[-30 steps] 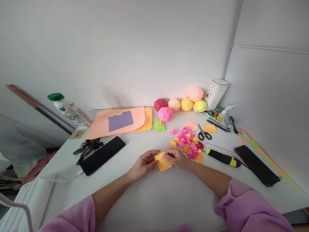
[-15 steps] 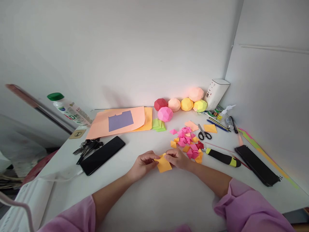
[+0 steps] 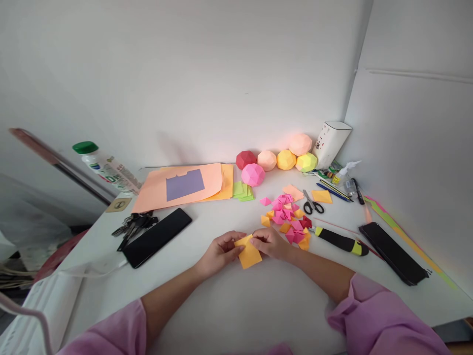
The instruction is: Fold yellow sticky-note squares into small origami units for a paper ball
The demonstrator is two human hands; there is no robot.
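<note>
A small yellow-orange square of paper (image 3: pixel 250 255) is held up between my two hands over the white table. My left hand (image 3: pixel 222 251) pinches its left side between thumb and fingers. At its upper right, my right hand (image 3: pixel 271 242) grips the paper's edge, thumb on top. A fold or second layer shows along the paper's upper part. Just beyond my right hand lies a heap of small folded pink and orange paper pieces (image 3: pixel 284 212).
Faceted paper balls (image 3: pixel 253 174) stand against the wall. Scissors (image 3: pixel 312 203), a black-and-yellow cutter handle (image 3: pixel 340 241) and a black case (image 3: pixel 393 252) lie to the right. On the left are a phone (image 3: pixel 157 238), keys (image 3: pixel 135 227), paper sheets (image 3: pixel 155 192) and a bottle (image 3: pixel 109 168).
The yellow-orange paper has shifted slightly down and left and tilted between my fingers, showing more of its upper part. Both hands keep hold of it in nearly the same place.
</note>
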